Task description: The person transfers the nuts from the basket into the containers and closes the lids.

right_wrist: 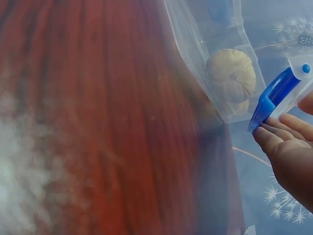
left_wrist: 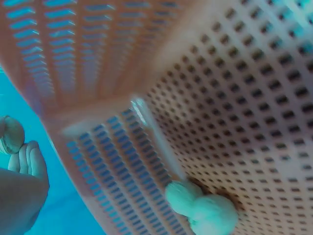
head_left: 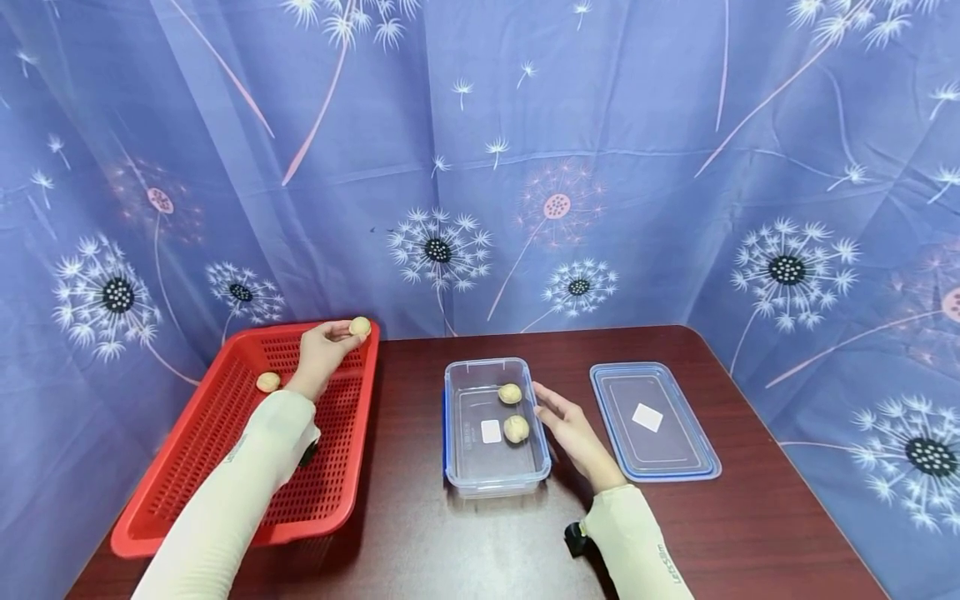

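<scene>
Your left hand (head_left: 324, 357) pinches a walnut (head_left: 360, 327) between thumb and fingertips, the fingers closed down only as far as the nut's width; it is at the far right corner of the red plastic basket (head_left: 366, 417). Down in that basket, by the left side, the head view shows one loose walnut (head_left: 267, 382), while the left wrist view shows two pale nuts touching each other, a smaller-looking one (left_wrist: 181, 197) and a fuller one (left_wrist: 213, 215).

Your right hand (head_left: 566, 425) grips nothing: its fingers are extended with a slight bend, their tips against the right side of the clear container (head_left: 468, 400), at the blue latch (right_wrist: 276, 98). Inside the container, along its right half, sit two walnuts, a far one (head_left: 510, 393) and a near one (head_left: 516, 429), just beside a white label (head_left: 491, 431).

To the right of your right hand, the blue-edged lid (head_left: 637, 454) lies flat on the dark red-brown bench (head_left: 405, 533). A blue dandelion-print curtain (head_left: 637, 183) hangs behind everything.
</scene>
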`<state>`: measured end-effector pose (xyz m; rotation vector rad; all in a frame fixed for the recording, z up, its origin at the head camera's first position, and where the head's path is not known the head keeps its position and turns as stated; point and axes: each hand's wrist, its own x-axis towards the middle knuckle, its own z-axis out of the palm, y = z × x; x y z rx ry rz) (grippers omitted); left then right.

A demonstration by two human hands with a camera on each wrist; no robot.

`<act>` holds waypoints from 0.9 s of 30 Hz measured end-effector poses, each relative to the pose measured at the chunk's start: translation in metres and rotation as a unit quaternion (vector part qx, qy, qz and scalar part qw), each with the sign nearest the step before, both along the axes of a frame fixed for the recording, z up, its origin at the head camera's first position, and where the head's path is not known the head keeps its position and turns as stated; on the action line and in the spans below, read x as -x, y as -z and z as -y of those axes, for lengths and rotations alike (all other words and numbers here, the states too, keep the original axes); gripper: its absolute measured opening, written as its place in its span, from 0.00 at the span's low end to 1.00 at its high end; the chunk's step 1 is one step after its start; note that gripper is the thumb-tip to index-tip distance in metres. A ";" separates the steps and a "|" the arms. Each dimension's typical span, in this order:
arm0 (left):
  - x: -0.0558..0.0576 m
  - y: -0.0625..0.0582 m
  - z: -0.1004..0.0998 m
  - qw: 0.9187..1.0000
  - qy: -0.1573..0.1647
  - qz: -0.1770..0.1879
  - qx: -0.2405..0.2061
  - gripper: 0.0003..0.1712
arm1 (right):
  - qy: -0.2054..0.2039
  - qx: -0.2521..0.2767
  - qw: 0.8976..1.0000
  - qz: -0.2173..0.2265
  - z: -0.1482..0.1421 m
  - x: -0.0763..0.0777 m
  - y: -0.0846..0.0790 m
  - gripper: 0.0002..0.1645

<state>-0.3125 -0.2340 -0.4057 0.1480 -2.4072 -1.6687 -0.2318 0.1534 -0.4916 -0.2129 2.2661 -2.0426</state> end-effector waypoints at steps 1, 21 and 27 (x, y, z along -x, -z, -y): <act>0.000 -0.002 -0.003 1.000 0.000 -0.003 -0.007 0.24 | 0.000 -0.002 1.000 -0.001 0.000 0.000 0.000 0.29; 0.001 -0.031 -0.063 0.995 0.046 -0.045 -0.078 0.23 | -0.003 0.003 1.000 0.002 0.002 -0.002 0.000 0.29; 0.002 -0.046 -0.086 0.994 0.052 -0.051 -0.082 0.23 | 0.005 0.009 1.000 0.004 0.001 -0.001 0.000 0.28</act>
